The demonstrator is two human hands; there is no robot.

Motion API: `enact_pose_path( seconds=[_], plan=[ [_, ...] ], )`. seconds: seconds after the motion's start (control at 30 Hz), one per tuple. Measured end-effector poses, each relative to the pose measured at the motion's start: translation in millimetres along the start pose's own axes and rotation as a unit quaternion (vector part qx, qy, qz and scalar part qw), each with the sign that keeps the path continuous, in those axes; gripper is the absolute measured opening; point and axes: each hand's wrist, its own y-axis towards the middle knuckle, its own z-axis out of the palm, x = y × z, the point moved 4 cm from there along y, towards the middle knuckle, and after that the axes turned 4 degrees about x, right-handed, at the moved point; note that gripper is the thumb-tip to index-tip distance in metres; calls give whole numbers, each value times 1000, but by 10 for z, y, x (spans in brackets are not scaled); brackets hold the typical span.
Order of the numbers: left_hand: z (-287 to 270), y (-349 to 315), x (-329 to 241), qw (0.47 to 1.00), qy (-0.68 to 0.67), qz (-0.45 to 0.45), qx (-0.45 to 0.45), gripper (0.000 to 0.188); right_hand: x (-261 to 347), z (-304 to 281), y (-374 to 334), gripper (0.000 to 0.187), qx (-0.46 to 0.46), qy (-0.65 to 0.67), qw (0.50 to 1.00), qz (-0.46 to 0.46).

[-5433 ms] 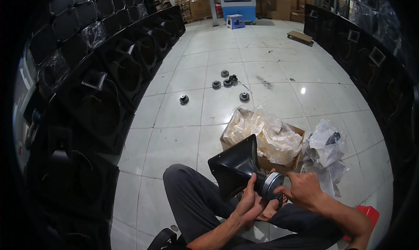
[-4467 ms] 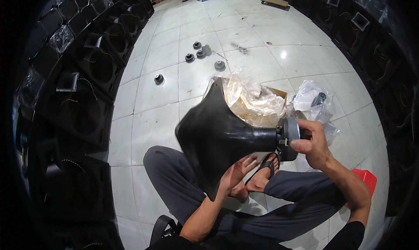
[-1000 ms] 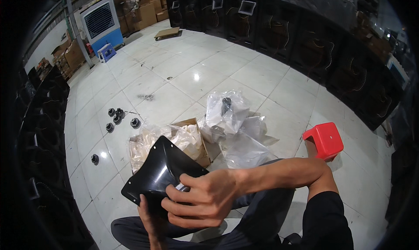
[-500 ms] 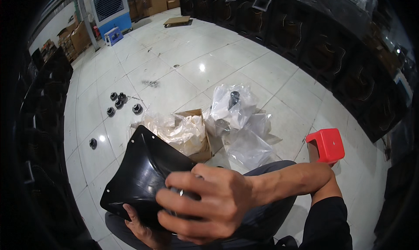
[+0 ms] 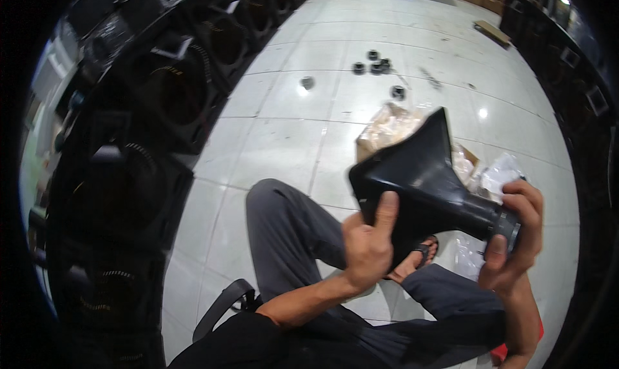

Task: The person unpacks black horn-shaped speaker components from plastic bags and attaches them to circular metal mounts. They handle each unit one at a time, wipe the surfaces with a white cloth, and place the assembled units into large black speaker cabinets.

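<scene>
A black plastic speaker horn [image 5: 412, 188] is held up in front of me, above my bent legs. Its wide flared mouth is toward the left and its narrow neck points right. My left hand [image 5: 369, 246] grips the flared part, thumb lying on its outer face and the other fingers mostly hidden. At the neck's end sits a dark ribbed round collar [image 5: 504, 228]. My right hand [image 5: 523, 237] is closed around that collar, thumb on the near side and fingers over the far side.
Several small black round fittings [image 5: 376, 67] lie on the tiled floor ahead. Behind the horn are an open carton [image 5: 369, 142] with plastic-wrapped contents and clear plastic bags [image 5: 501, 172]. Black speaker cabinets [image 5: 122, 169] line the left side. Part of a red stool [image 5: 500, 354] shows at lower right.
My view has swung left, bringing the left row of cabinets closer into sight. The horn has turned side-on, neck to the right, and my right hand now holds the collar at its end.
</scene>
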Motion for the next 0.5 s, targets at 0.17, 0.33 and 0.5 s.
enact_pose_path(
  seconds=[0.17,0.33,0.5],
  plan=[
    [-184,-301,26,989,-89,-91,71,42,276,83,-212,41,35,25,993,107],
    [-599,-768,145,982,-72,-99,146,32,640,200,-571,37,46,73,978,190],
    [-1138,-1490,-73,976,-62,-57,202,40,1252,195,-899,39,13,184,948,258]
  ],
)
